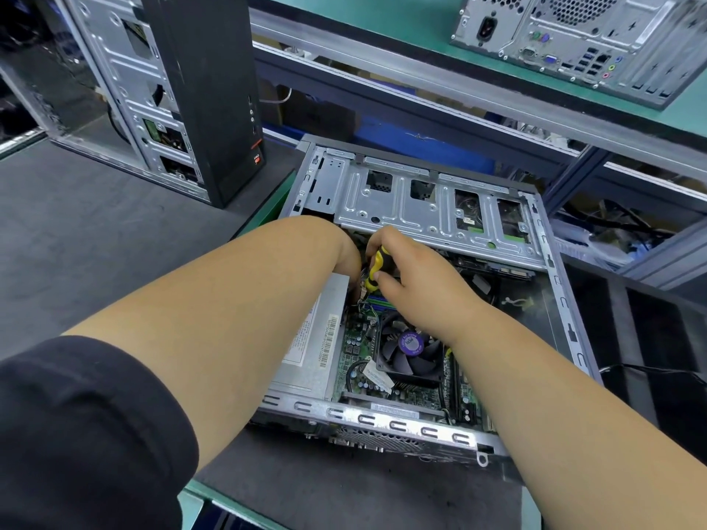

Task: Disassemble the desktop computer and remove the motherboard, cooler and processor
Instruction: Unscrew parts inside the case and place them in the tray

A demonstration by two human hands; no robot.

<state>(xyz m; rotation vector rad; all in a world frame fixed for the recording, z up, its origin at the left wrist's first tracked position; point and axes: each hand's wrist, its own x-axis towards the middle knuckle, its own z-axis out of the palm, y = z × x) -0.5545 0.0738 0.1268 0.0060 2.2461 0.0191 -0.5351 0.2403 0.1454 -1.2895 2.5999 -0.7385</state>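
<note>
- The desktop computer [421, 300] is laid on its side, opened, at the centre of the frame on a dark mat over the green tabletop [275, 200]; the motherboard [357, 351] is still seated inside, with the cooler [409, 348] — black fan, purple hub label — fixed over it. The processor is not visible and is presumably under the cooler.
- A yellow-and-black screwdriver [374, 270] is gripped by the right hand [417, 277], thumb and fingers curled round the handle, the tip directed down at the upper edge of the board, just under the drive cage [432, 208].
- The left hand [346, 258] is reached into the same corner beside the silver power supply [306, 350]; its fingers are hidden behind the wrist and the tool, so whether anything is held cannot be told.
- The step is judged to be the loosening of a board screw, or the freeing of a connector, in that corner.
- The shaft is best kept square to the screw head and pressed firmly before turning — a tilted tip is likely to slip onto nearby components.
- Loose cables should be held aside by the left hand, and the screw caught before it can drop under the board.
- The cooler is better left until the board fixings are out.
</note>
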